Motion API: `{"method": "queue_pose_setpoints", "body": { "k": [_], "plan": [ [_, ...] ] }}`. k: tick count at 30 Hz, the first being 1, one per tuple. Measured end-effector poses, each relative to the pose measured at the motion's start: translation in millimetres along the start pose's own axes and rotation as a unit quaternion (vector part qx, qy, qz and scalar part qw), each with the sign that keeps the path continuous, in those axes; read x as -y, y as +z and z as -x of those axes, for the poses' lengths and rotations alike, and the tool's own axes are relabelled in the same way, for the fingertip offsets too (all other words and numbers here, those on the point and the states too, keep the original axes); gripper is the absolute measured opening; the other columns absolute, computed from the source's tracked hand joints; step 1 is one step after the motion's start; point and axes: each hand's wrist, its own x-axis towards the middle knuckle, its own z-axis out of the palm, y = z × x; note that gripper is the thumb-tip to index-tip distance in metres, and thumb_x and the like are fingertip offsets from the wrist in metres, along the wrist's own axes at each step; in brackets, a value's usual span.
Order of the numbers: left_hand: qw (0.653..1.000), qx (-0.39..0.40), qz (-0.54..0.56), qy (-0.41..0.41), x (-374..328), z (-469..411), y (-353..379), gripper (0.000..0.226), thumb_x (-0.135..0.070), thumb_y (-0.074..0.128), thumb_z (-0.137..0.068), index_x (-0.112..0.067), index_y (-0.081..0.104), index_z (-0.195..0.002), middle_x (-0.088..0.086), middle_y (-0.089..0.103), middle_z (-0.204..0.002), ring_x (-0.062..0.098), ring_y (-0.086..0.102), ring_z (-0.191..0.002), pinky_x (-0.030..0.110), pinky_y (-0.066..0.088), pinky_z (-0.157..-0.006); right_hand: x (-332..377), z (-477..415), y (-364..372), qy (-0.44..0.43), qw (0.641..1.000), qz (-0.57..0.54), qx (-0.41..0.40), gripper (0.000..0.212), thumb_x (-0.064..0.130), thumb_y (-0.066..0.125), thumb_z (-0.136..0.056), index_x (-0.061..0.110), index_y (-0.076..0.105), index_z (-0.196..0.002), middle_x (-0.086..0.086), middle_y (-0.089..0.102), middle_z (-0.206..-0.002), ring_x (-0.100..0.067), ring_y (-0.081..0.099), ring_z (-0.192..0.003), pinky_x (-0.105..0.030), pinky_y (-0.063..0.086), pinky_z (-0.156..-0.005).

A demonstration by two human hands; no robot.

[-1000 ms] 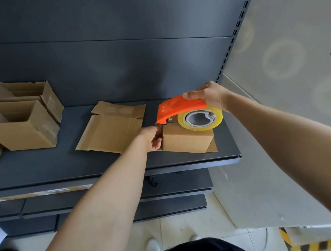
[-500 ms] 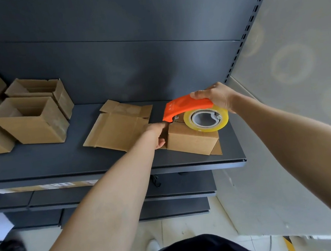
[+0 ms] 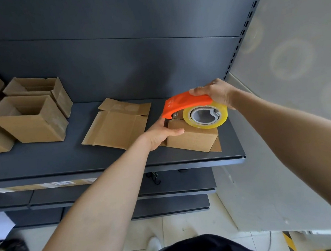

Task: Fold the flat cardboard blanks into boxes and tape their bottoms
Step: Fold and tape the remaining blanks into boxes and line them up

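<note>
Box in work: the small cardboard box [image 3: 192, 137] lies upside down on the right part of the dark shelf [image 3: 62, 162], near its front edge, so that its bottom faces up for the tape.
Left hand: the left hand [image 3: 160, 133] is closed on the left end of this box, thumb on the near side; I judge it keeps the box from sliding.
Right hand: the right hand [image 3: 215, 93] is clamped on the orange tape dispenser [image 3: 187, 104], whose nose touches the top of the box at its left end.
Tape: the yellowish roll [image 3: 205, 116] sits over the box.
Look of box: plain brown, with one flap sticking out at the lower right.
Next blank: a flat blank [image 3: 117, 125] lies just to the left.
Finished boxes: open boxes [image 3: 31, 119] stand far to the left.
</note>
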Motion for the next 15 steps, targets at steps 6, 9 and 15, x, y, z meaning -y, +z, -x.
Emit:
{"method": "queue_pose_setpoints", "body": {
  "k": [6, 9, 15],
  "plan": [
    [0.998, -0.016, -0.043, -0.033, 0.0, -11.6, 4.3, 0.085, -0.035, 0.081, -0.071, -0.019, 0.036, -0.142, -0.003, 0.042, -0.143, 0.02, 0.036, -0.134, 0.029, 0.031, -0.101, -2.2, 1.2, -1.6, 0.004, 1.0, 0.005, 0.002, 0.048, 0.054, 0.07, -0.075, 0.007, 0.069, -0.088, -0.005, 0.068, -0.082, -0.021, 0.064, -0.075, -0.033, 0.051, -0.079],
    [0.997, -0.022, -0.065, -0.035, -2.2, -12.5, 2.1, 0.087, -0.036, 0.08, -0.073, -0.017, 0.032, -0.143, -0.002, 0.038, -0.145, 0.02, 0.033, -0.136, 0.029, 0.029, -0.101, -1.1, 0.4, -2.3, 0.005, 1.0, 0.017, 0.01, 0.051, 0.057, 0.068, -0.076, 0.009, 0.068, -0.095, -0.005, 0.069, -0.089, -0.022, 0.065, -0.082, -0.034, 0.051, -0.084],
    [0.995, -0.022, -0.093, -0.012, -6.7, -9.3, -2.3, 0.085, -0.032, 0.079, -0.074, -0.025, 0.032, -0.144, -0.003, 0.038, -0.146, 0.02, 0.032, -0.136, 0.033, 0.028, -0.109, -1.3, 0.2, -6.2, 0.01, 0.999, 0.037, 0.031, 0.055, 0.059, 0.065, -0.078, 0.01, 0.066, -0.104, -0.007, 0.068, -0.101, -0.025, 0.064, -0.095, -0.037, 0.05, -0.092]
  ]
}}
